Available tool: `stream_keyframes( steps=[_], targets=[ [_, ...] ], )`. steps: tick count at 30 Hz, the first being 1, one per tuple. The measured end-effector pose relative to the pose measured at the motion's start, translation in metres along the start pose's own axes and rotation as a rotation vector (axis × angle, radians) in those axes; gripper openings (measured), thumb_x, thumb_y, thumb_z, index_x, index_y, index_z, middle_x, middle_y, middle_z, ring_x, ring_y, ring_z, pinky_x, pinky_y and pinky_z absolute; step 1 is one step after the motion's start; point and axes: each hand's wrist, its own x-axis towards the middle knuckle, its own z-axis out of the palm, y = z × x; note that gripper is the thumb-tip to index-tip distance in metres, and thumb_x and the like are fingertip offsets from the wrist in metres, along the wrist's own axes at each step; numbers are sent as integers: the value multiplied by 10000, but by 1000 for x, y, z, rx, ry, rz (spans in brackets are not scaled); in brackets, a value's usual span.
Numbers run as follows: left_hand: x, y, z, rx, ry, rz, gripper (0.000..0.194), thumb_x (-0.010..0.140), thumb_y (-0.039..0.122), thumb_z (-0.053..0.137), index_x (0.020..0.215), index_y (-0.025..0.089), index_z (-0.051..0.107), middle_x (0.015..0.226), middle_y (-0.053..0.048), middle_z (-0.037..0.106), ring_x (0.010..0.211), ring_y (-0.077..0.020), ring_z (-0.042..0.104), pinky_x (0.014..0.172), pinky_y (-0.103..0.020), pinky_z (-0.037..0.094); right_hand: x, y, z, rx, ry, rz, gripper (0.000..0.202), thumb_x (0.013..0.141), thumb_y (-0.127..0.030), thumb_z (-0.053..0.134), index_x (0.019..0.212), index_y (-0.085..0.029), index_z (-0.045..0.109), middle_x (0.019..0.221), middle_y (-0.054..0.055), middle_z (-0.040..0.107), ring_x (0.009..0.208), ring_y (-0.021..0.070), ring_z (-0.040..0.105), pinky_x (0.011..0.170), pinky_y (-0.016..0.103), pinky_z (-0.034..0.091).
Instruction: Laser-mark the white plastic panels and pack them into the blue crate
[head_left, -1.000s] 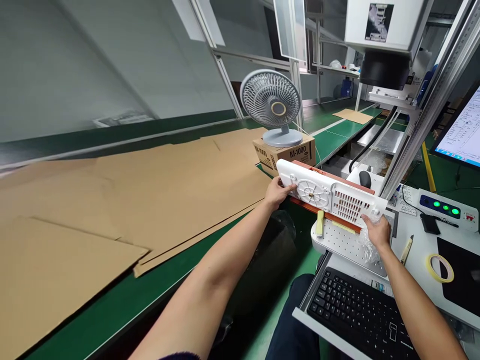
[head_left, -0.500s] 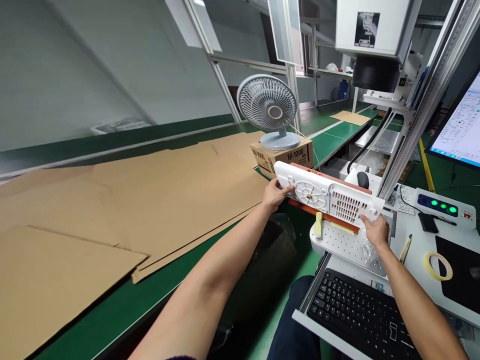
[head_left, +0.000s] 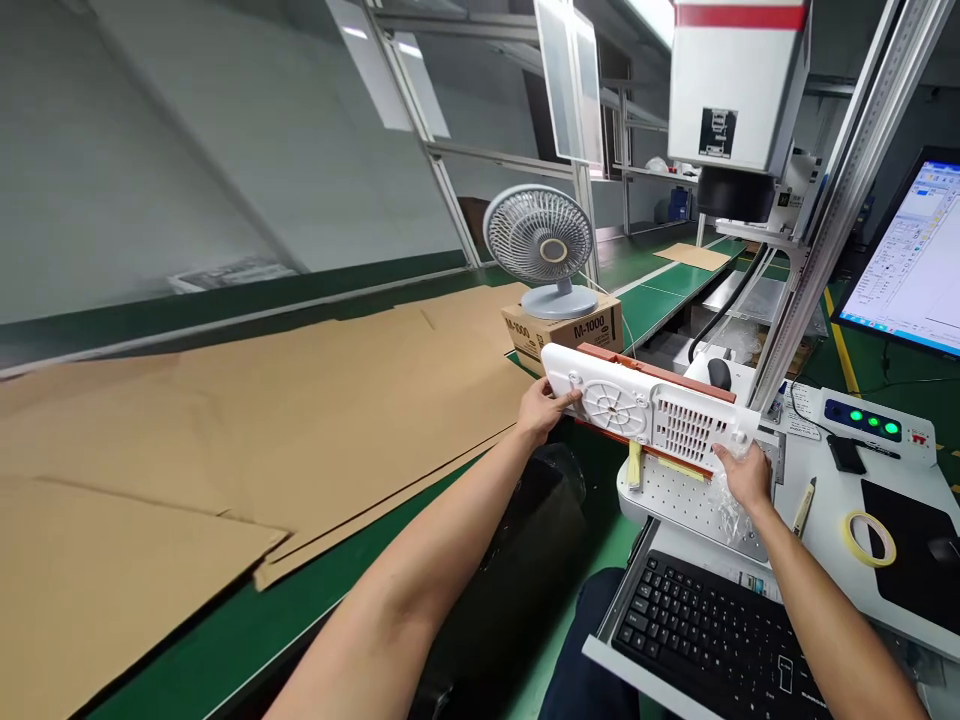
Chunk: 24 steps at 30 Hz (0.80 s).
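Through the head camera, I see flat brown cardboard sheets (head_left: pixel 375 400) covering much of a long green work surface (head_left: pixel 232 650) left of the grip. Beyond the grip, a round grey fan (head_left: pixel 553 250) stands on a printed brown cardboard box (head_left: pixel 596 328), with a plain grey wall (head_left: pixel 225 150) farther off. Right of the grip, a white worktop (head_left: pixel 832 500) carries a black mat (head_left: pixel 919 575); nearer than the grip sits a black keyboard (head_left: pixel 697 640).

The left hand (head_left: pixel 544 408) pinches one end of a long white plastic panel (head_left: pixel 651 420); the right hand (head_left: pixel 746 475) clasps the other, beside crinkled clear film (head_left: pixel 727 510). The panel stands on edge over a white perforated plate (head_left: pixel 667 500), showing spoked round moulding, a slotted grille and a red-orange strip (head_left: pixel 660 374) behind.
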Motion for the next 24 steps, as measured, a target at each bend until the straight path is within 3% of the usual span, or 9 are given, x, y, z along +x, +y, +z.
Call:
stream_keyframes(
  steps=[5, 10, 13, 16, 20, 24],
  targets=[
    [-35, 23, -14, -23, 1, 14, 857, 525, 545, 1067, 1219, 155, 750, 1273, -200, 811, 1159, -397, 761, 1017, -527, 618, -22, -17, -27, 35, 2, -25, 521, 831, -637, 770, 1124, -206, 796, 1129, 168, 841, 1108, 430, 789, 971, 496, 597],
    [-92, 54, -39, -43, 7, 66, 855, 589, 593, 1054, 1241, 161, 708, 1219, -165, 810, 1129, -364, 760, 992, -501, 622, -65, -33, -90, 88, 15, -74, 672, 777, -761, 761, 1143, -200, 807, 1169, 179, 840, 1156, 441, 782, 1034, 524, 596],
    [-145, 73, -59, -79, -6, 113, 835, 585, 582, 1070, 1204, 172, 689, 1186, -129, 807, 1126, -347, 755, 980, -467, 624, -96, -33, -144, 145, -27, -95, 725, 764, -793, 815, 1166, -191, 820, 1194, 167, 840, 1170, 416, 786, 1084, 513, 592],
    [-208, 88, -83, -135, -63, 140, 833, 555, 536, 1098, 1205, 172, 725, 1183, -117, 816, 1098, -355, 767, 944, -454, 637, -126, -27, -199, 212, -106, -17, 751, 702, -755, 926, 1170, -173, 842, 1190, 169, 841, 1130, 421, 799, 1048, 521, 620],
    [-297, 91, -107, -252, -140, -21, 705, 430, 470, 1130, 980, 155, 821, 974, -123, 854, 864, -352, 789, 804, -467, 667, -160, -23, -262, 166, -117, 126, 750, 553, -723, 1014, 1078, -204, 879, 1155, 177, 843, 1059, 455, 805, 930, 538, 659],
    [-369, 79, -110, -472, -204, -175, 603, 447, 385, 1127, 944, 162, 868, 968, -136, 879, 823, -342, 814, 796, -469, 694, -185, -35, -313, 122, -26, 187, 694, 412, -698, 1058, 899, -238, 877, 1002, 252, 824, 874, 504, 796, 742, 606, 632]
  ],
)
